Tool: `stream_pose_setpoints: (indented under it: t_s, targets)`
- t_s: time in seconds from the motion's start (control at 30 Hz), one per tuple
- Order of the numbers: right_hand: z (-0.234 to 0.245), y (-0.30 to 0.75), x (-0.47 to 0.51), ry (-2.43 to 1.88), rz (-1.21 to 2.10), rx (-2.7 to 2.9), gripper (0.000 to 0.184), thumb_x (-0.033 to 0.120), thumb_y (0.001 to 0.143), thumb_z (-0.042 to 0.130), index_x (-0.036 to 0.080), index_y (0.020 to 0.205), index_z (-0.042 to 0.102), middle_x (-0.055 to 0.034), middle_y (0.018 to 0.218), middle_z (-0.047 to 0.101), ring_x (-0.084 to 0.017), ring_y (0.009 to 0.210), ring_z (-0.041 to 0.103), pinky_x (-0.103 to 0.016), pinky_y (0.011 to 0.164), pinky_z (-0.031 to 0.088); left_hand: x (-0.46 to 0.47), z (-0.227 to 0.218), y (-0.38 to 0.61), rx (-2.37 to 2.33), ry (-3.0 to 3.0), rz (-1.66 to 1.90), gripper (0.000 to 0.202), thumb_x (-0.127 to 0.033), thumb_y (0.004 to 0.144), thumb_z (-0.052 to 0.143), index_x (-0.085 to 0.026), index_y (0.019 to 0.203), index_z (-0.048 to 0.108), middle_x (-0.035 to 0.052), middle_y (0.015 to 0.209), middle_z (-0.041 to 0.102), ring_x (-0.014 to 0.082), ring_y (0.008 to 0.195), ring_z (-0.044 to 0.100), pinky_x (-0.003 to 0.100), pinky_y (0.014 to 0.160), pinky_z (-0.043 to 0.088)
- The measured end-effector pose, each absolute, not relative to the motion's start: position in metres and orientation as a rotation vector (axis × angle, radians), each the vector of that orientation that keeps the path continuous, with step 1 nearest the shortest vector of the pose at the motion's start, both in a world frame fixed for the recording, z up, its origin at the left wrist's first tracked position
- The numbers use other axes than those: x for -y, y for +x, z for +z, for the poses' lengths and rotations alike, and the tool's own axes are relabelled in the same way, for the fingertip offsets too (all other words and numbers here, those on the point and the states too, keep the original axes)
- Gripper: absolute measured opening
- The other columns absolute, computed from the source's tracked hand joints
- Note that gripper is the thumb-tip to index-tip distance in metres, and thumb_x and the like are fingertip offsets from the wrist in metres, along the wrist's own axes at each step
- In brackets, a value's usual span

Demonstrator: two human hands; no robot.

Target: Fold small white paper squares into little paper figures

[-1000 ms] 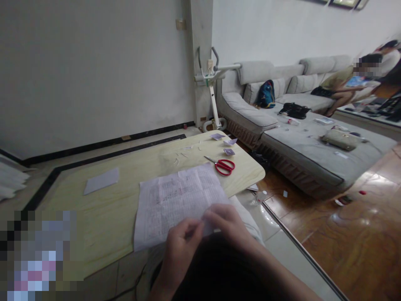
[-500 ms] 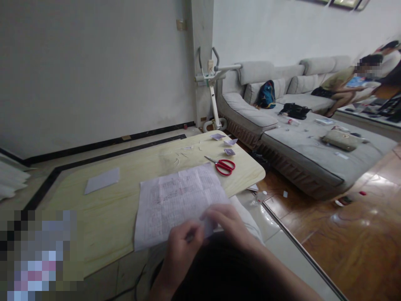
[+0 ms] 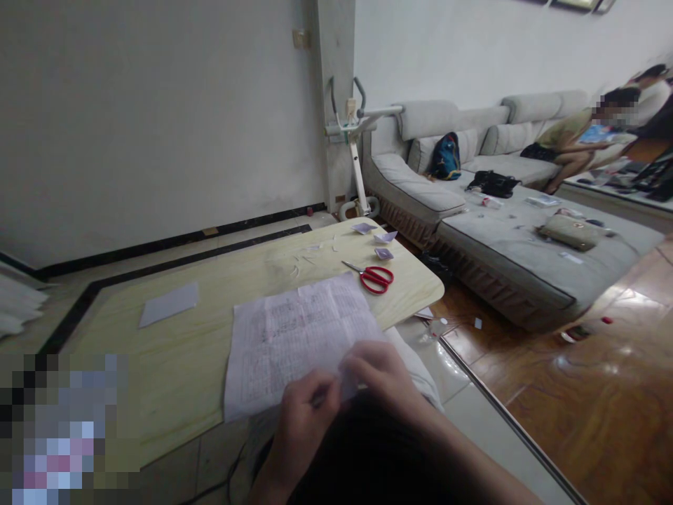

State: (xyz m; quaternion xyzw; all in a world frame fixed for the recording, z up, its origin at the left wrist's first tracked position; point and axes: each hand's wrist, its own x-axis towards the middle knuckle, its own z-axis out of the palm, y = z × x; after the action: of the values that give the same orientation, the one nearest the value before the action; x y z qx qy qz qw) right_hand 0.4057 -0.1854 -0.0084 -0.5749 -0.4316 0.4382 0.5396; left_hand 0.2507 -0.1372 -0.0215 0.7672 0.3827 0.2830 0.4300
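Between my two hands, close to my lap at the table's near edge, is a small piece of pale paper (image 3: 348, 384), mostly hidden by fingers and blurred. My left hand (image 3: 311, 407) is closed on its left side, thumb and forefinger pinched. From the right, my right hand (image 3: 379, 368) grips it with bent fingers. Just beyond them lies a large creased printed sheet (image 3: 294, 337), its near edge hanging over the table edge. Red-handled scissors (image 3: 376, 279) rest past the sheet's far right corner, blades pointing left.
Several small folded paper pieces (image 3: 384, 254) sit at the far end of the wooden table (image 3: 179, 365), with thin paper scraps (image 3: 308, 259) nearby. A pale sheet (image 3: 169, 304) lies at left. Beyond are a grey sofa (image 3: 505, 259), an exercise machine (image 3: 357, 168) and a seated person (image 3: 570, 140).
The view has shifted very slightly. Both hands stay together at the small paper, the right fingers moved only a little; the things on the table lie as before.
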Motion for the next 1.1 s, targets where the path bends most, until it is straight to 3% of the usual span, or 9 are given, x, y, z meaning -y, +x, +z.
stream_pose_setpoints:
  t_s: [0.37,0.5,0.7,0.97,1.1]
  targets:
    - [-0.008,0.405,0.188,-1.299,1.058,0.961,0.021,0.028,0.077,0.058,0.017,0.060,0.063,0.0012,0.058,0.053,-0.013,0.058,0.049,-0.024,0.055,0.040,0.140,-0.020,0.251,-0.936,1.806,0.648,0.028,-0.029,0.088,0.055,-0.020,0.063,0.062,-0.0010,0.060,0.063,0.0150,0.060,0.061,0.020,0.055,0.048]
    - [-0.010,0.403,0.188,-1.307,1.067,0.992,0.025,0.034,0.083,0.057,0.017,0.065,0.061,0.0014,0.061,0.051,-0.013,0.059,0.048,-0.024,0.054,0.039,0.136,-0.024,0.247,-0.917,1.774,0.639,0.030,-0.032,0.091,0.053,-0.020,0.064,0.060,-0.0014,0.059,0.062,0.0147,0.058,0.061,0.019,0.053,0.047]
    - [-0.019,0.400,0.186,-1.329,1.056,1.058,0.032,0.034,0.083,0.058,0.021,0.059,0.041,0.0062,0.057,0.035,-0.010,0.055,0.033,-0.023,0.049,0.029,0.134,-0.030,0.246,-0.878,1.844,0.700,0.031,-0.033,0.093,0.050,-0.020,0.065,0.058,-0.0023,0.059,0.058,0.0144,0.058,0.058,0.020,0.053,0.046]
    - [-0.019,0.405,0.187,-1.327,0.988,0.987,0.033,0.039,0.083,0.059,0.020,0.059,0.046,0.0043,0.058,0.040,-0.012,0.057,0.038,-0.024,0.053,0.032,0.139,-0.029,0.246,-0.807,1.776,0.734,0.028,-0.029,0.093,0.046,-0.021,0.067,0.053,-0.0027,0.060,0.057,0.0152,0.059,0.059,0.022,0.057,0.047]
    - [-0.018,0.401,0.187,-1.303,1.022,1.005,0.032,0.037,0.082,0.059,0.020,0.059,0.044,0.0052,0.058,0.037,-0.011,0.056,0.036,-0.024,0.051,0.031,0.141,-0.030,0.246,-0.835,1.846,0.727,0.033,-0.029,0.094,0.045,-0.022,0.062,0.046,-0.0042,0.055,0.051,0.0134,0.054,0.055,0.021,0.052,0.041]
